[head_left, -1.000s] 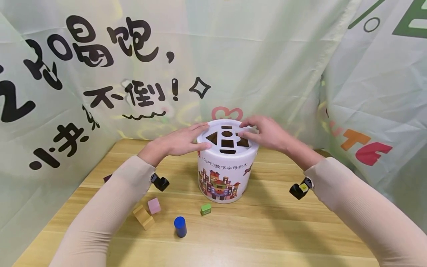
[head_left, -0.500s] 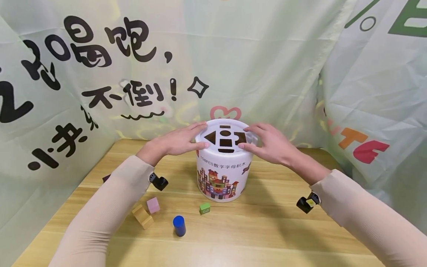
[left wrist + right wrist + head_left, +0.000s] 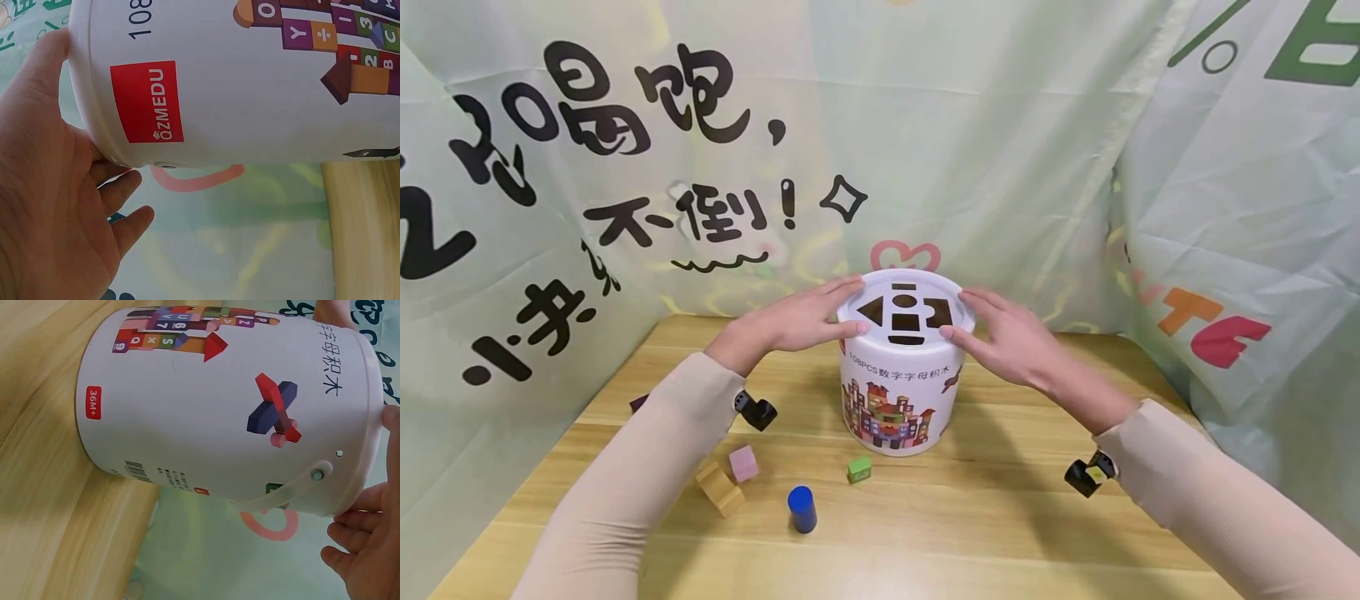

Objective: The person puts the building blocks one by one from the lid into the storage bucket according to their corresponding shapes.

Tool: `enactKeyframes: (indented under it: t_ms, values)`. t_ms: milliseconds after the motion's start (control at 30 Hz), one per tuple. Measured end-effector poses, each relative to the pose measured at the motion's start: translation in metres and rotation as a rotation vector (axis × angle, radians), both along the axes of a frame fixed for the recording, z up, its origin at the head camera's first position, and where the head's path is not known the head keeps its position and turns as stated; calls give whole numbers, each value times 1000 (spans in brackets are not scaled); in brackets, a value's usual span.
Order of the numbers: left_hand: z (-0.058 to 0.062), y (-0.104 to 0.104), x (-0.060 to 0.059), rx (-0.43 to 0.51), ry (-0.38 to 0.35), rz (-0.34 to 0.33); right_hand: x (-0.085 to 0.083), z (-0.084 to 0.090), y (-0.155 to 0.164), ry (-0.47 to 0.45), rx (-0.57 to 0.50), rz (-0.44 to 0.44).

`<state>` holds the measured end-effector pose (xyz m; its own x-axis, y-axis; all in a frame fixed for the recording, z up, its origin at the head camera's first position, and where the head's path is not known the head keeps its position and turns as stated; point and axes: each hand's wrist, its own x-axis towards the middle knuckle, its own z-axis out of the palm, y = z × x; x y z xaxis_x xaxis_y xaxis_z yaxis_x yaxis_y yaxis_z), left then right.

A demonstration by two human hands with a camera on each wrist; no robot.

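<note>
A white bucket [image 3: 898,400] stands upright, printed with a colourful block castle. Its lid [image 3: 922,339] has several shaped cut-outs, among them a triangle, a circle and a square. My left hand [image 3: 797,318] rests on the left of the lid's rim, thumb at the front and fingers toward the back. On the opposite side my right hand [image 3: 1011,337] touches the rim, its thumb on the lid's front right and its fingers farther back. Both hands' fingers look mostly straight and spread. In the right wrist view a pale handle [image 3: 290,487] hangs on the bucket's side.
On the wooden table [image 3: 880,558] before the bucket lie a green block [image 3: 860,470], a blue cylinder [image 3: 802,509], a pink block [image 3: 743,463] and a yellow wooden block [image 3: 721,488]. A dark block [image 3: 638,403] is partly hidden by the left sleeve. Printed cloth [image 3: 1000,150] hangs behind.
My right hand has moved from over the lid's cut-outs outward to its right rim. The left hand keeps its place on the rim. The blocks have not moved.
</note>
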<state>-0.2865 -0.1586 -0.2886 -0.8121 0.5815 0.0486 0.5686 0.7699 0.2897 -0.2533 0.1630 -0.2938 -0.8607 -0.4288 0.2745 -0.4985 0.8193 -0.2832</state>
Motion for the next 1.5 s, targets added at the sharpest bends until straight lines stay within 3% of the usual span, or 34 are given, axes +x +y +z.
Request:
enactKeyframes:
  t_ms: [400, 667, 1167, 1300, 1500]
  values:
    - [-6, -2, -1, 20, 9, 3, 2, -4, -2, 16, 2, 5]
    - [-11, -6, 7, 89, 66, -52, 2, -3, -3, 17, -8, -15]
    - [-30, -33, 53, 174, 49, 69, 3, -5, -7, 21, 2, -5]
    - [-37, -39, 67, 187, 46, 51, 3, -5, -7, 23, 17, 5]
    - [-55, -43, 91, 158, 32, -27, 4, -8, -6, 24, -4, 5]
